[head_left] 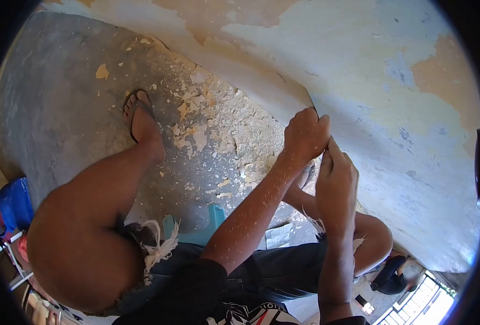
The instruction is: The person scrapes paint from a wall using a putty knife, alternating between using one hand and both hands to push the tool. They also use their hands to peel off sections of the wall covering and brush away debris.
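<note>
Left hand [306, 131]: wrapped tight in a fist around a thin tool [312, 99], its dark, narrow length showing past the far side of your knuckles. It lay right up against the pale wall [370, 103], roughly along a bend in the surface. Right hand [337, 173]: just near of the left, fingers bent and tips meeting the heel of that fist. Whether it also gripped the tool's near end could not be told; your own fingers hid it.

Handling, as judged: the tool looked light, stiff and slim, edge perhaps sharp. Best hold seemed to be low on the covered part, well back from the exposed strip. Dusty skin could make it slip a little. The wall's coating looked brittle, with tan patches bare at far right.

Around you: paint flakes [199, 138] strewn over the grey floor [61, 81], thickest along the foot of the wall. Pale specks dotted your left forearm [251, 222]. Your left foot [145, 130] stood in a sandal, far left of the hands. A light-blue stool [216, 216] showed between your legs, folded paper [278, 236] right of it. Near right, another person [391, 276] in dark clothing.
</note>
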{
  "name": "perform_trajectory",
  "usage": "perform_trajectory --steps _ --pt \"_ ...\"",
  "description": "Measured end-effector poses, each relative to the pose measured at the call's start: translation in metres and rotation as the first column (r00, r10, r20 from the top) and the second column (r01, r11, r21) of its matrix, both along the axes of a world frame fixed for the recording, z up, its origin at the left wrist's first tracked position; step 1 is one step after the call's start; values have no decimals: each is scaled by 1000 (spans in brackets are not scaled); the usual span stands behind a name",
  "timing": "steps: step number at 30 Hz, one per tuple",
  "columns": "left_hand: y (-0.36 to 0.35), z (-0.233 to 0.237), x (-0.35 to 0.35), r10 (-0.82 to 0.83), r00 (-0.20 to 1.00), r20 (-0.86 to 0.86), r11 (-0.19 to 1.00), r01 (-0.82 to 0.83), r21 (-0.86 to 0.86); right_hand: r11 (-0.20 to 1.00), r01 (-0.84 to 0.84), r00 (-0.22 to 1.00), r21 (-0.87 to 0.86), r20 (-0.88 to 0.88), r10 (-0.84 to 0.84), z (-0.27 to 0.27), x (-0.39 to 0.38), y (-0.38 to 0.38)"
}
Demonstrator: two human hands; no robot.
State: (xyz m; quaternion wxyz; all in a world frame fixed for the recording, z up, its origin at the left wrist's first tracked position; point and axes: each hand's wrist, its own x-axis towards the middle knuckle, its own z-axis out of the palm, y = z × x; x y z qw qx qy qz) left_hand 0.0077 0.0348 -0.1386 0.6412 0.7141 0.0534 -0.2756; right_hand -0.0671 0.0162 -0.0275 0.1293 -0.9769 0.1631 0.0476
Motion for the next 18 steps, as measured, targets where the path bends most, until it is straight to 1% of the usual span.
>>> perform_trajectory --steps 1,3,4,5,7,8,9,10,11,12,13,14,15,16,17,18 --pt "1 -7 -1 4 1000 -7 1000 -4 2 1000 -4 1000 2 -7 4 -4 -2 2" --pt "-5 -33 -2 9 954 299 1000 -14 12 998 34 999 -59 -8 -34 -9 -7 9" --pt "-2 -35 -10 7 900 436 1000 -14 13 998 65 997 -17 -51 -65 -5 -5 9" --pt "0 -35 -14 1 896 443 1000 -6 10 997 73 996 -19 -42 -74 -1 -5 6" --pt "6 -22 -11 -275 810 518 950 146 275 997 -39 990 64 -133 47 13 -4 -4" --pt "7 -25 -16 -311 778 546 935 147 324 996 -55 986 64 -156 65 18 -7 -5" --pt "7 -25 -22 -160 869 468 981 89 170 995 -72 982 64 -171 82 20 -10 -7" --pt "7 -27 -26 -24 933 359 1000 16 26 992 -18 994 122 -108 32 11 -15 -14" --pt "0 -47 -27 -1 976 219 1000 6 -21 973 -14 998 230 -52 27 1 -20 -24" --pt "-4 -62 -24 12 997 73 998 -8 -57 959 -14 999 283 -35 25 -16 -24 -39" --pt "7 -54 -19 0 992 126 999 6 -50 942 -20 1000 334 -12 26 -30 -28 -52" --pt "24 -43 -12 -155 962 -227 977 116 -177 939 -30 999 341 47 15 -39 -32 -65" --pt "40 -34 -6 -325 783 -530 932 171 -318 894 0 999 447 -36 18 -47 -35 -77" --pt "53 -29 -2 -324 808 -492 935 195 -295 836 33 992 548 -121 41 -54 -36 -80" --pt "64 -28 -1 -269 816 -512 953 148 -265 826 14 997 564 -74 34 -58 -36 -74" --pt "73 -29 -4 -213 818 -534 967 98 -235 787 13 999 617 -35 11 -61 -37 -64"
